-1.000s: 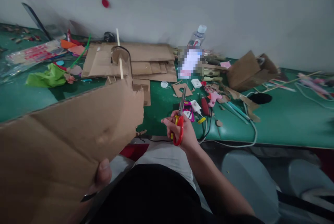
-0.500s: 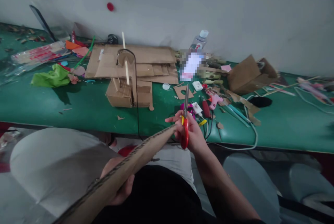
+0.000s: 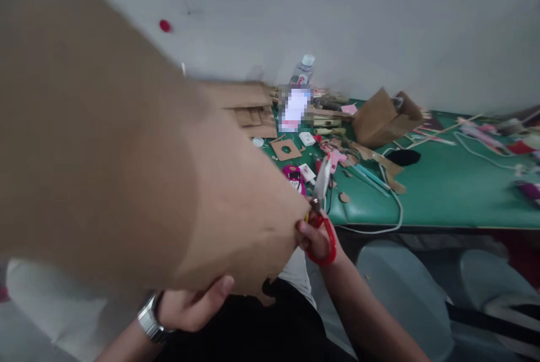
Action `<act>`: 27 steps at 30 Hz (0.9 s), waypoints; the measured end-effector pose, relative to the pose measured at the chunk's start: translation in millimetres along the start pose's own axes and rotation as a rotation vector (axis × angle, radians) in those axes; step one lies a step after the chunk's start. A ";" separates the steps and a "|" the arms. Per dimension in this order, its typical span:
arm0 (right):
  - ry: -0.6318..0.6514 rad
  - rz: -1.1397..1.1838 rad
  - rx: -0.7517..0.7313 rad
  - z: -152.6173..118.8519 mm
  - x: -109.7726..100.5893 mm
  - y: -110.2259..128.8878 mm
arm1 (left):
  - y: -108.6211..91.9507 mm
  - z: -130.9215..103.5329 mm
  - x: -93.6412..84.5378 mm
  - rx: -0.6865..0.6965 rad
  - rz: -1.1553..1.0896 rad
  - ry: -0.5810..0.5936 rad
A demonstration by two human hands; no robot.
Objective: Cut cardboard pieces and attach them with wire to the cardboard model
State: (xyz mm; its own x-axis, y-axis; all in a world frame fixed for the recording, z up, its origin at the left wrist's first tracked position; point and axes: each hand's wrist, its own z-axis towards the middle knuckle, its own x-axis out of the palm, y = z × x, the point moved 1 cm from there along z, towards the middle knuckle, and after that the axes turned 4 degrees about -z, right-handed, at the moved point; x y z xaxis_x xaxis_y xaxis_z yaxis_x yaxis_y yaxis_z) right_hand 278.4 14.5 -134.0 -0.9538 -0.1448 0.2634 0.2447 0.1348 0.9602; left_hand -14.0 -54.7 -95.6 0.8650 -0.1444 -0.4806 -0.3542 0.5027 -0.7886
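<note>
Cardboard sheet [image 3: 219, 199], 1: left hand [image 3: 189, 307] grips its lower edge. Scissors [image 3: 315, 204], 1 pair, red-handled: clasped in right hand [image 3: 317, 239] at the sheet's right corner.

A large brown cardboard sheet [image 3: 189, 182], its surface plain and blurred toward the upper left, fills much of the left half of the view. It is held up at a tilt, with the left hand [image 3: 194, 304] gripping its lower edge. That edge is ragged near the right, with a small torn notch. The sheet narrows toward its right corner, beside a pair of scissors [image 3: 316, 203] held in the right hand [image 3: 315, 238]. The scissors have red handles with some yellow, and their metal blades point upward, away from the wearer.
</note>
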 end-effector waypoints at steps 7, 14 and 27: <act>-0.455 0.241 -0.117 17.6 -60.1 22.9 | -23.6 49.1 13.5 0.048 -0.219 0.160; -0.926 0.006 -0.387 6.3 -159.7 73.4 | 10.0 37.8 28.8 -0.156 0.019 0.251; -1.387 -1.039 -0.212 28.9 -271.0 104.5 | 18.0 64.1 44.1 -0.181 0.356 0.245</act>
State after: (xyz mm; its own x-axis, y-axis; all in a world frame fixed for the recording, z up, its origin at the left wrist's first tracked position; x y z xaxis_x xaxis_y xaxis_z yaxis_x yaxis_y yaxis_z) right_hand 557.4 96.1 -107.7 -0.1171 0.8090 -0.5760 -0.6040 0.4024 0.6879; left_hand 40.6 2.6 -106.4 0.5767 -0.1979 -0.7927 -0.6890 0.4035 -0.6020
